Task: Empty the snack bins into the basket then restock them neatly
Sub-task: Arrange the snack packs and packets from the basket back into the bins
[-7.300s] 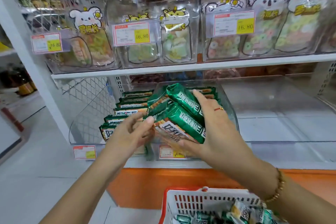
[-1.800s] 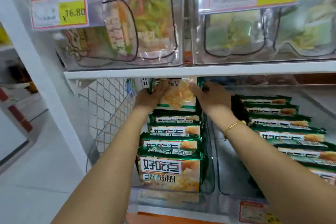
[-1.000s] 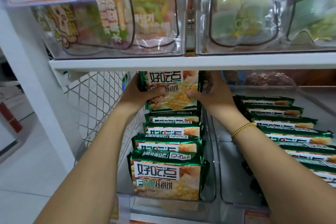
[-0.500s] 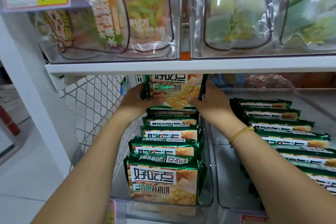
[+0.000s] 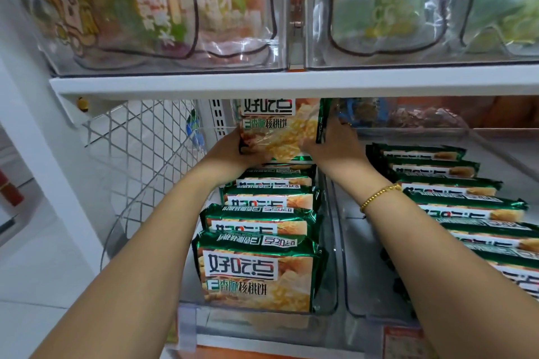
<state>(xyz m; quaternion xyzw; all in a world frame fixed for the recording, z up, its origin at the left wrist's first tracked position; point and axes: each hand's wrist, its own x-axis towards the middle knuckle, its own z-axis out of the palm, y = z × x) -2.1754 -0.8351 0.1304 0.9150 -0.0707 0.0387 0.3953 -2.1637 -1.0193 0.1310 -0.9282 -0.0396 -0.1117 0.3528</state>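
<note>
Head view: glossy green-and-orange foil biscuit packet (image 5: 280, 128) held upright at centre frame, just under the white metal shelf edge (image 5: 291, 83), at the back of the clear plastic bin (image 5: 332, 242). Pinched from both sides: left hand (image 5: 233, 151) clasping the lower left edge, right hand (image 5: 335, 146) clasping the right edge, both grips clenched on the packet. Compared with half a second ago, raised slightly and stood squarer, printed face turned fully forward; a second earlier, tilted and lower. Probably the last straightening of the rear packet, so restocking of this bin looks close to done. In front, a row of like packets (image 5: 259, 271) standing on edge, overlapped toward lower centre, crinkled foil tops catching light. At right, a second clear bin with flatter-lying green packets (image 5: 455, 189) stepped in a row. At left, white wire mesh side panel (image 5: 140, 140). Above, transparent rigid bins of soft pouches with pale sweets (image 5: 204, 9), blurred.
</note>
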